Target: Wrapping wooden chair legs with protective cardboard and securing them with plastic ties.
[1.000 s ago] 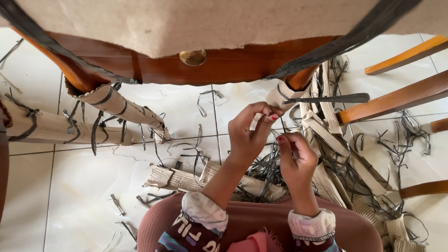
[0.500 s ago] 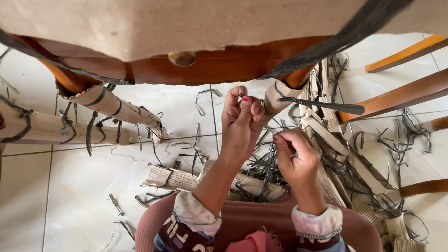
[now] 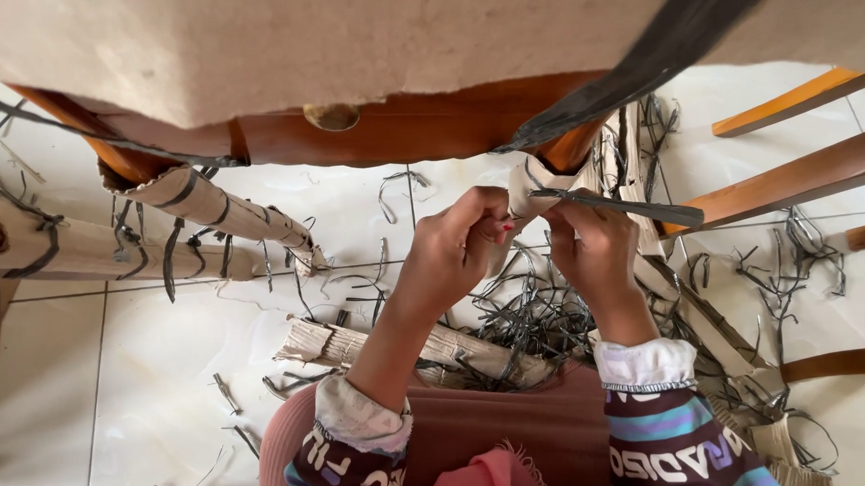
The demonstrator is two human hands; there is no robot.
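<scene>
With the right leg's cardboard wrap [image 3: 534, 193] nearly off, our left hand [image 3: 452, 254] and right hand [image 3: 594, 252] both pinch it under the far rail (strap scraps [image 3: 540, 316] litter the floor), while the two left legs' wraps [image 3: 216, 210] remain bound.

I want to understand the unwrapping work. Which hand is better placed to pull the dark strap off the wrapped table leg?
Probably the right hand: it lies directly under the dark strap. The left hand is pinching the cardboard wrapping beside it.
</scene>
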